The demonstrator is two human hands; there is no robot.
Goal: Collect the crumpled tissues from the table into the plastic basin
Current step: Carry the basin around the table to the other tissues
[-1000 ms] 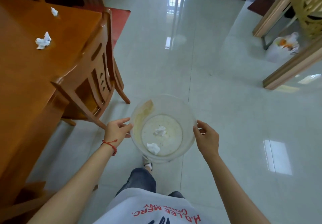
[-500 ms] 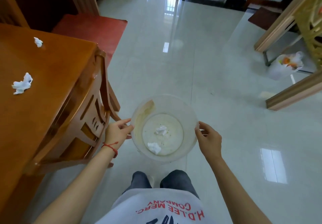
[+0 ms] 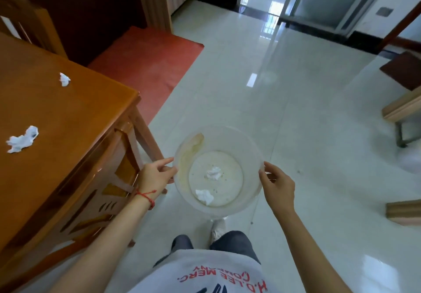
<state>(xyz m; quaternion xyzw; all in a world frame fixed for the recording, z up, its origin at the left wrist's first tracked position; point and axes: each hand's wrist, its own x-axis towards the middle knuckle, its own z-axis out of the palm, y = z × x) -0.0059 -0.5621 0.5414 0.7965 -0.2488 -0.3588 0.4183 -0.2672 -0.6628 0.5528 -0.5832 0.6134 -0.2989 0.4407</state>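
Note:
I carry a clear plastic basin over the floor, my left hand gripping its left rim and my right hand its right rim. Two crumpled tissues lie inside: one tissue near the middle of the bottom, another tissue nearer me. On the orange wooden table to my left rest two more: a larger crumpled tissue near the left edge of view and a small tissue farther back.
A wooden chair is tucked under the table between me and its top. A second chair back stands at the far left. A red mat lies beyond the table. Wooden furniture stands at right on the glossy tiled floor.
I have walked forward along the table with the basin held in both hands; the table corner, tissues and red mat have shifted down and nearer in view. The grip on the basin is unchanged.

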